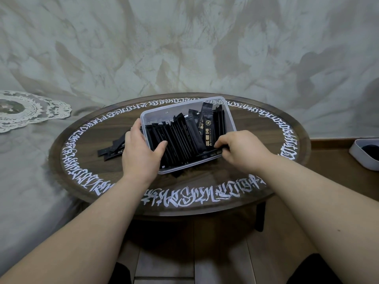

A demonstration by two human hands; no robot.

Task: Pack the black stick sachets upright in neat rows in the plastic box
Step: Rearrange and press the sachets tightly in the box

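The left hand (141,148) grips the left wall of the box (164,113): its fingers curl over the outside of the rim, and the thumb reaches inside and presses against the nearest standing sachets (180,140). The right hand (240,149) is at the box's near right corner with its fingers bent down and drawn together; the fingertips (219,144) pinch a flat sachet (209,154) that lies along the near wall, low in the box. The thumb of that hand is hidden under the fingers, so how tightly it closes cannot be told.

The box is clear plastic, rectangular with rounded corners, and sits a little askew on the middle of the table (266,160). Inside, the sachets stand on end in a packed row from the left wall toward the right, most leaning slightly. They are thin black sticks. One near the right stands taller and faces the camera, showing gold print that reads BLACK COFFEE. The far left part of the box, behind the row, shows bare plastic.

Loose sachets (113,148) lie flat in a small heap on the table just left of the box, partly hidden by the left hand.

The table is round, dark wood, with a ring of white lettering painted round its edge. A grey-green patterned cloth (184,48) lies behind and to the left, with a white lace doily (41,111) on it. A white tray (356,152) holding something dark sits at the right edge
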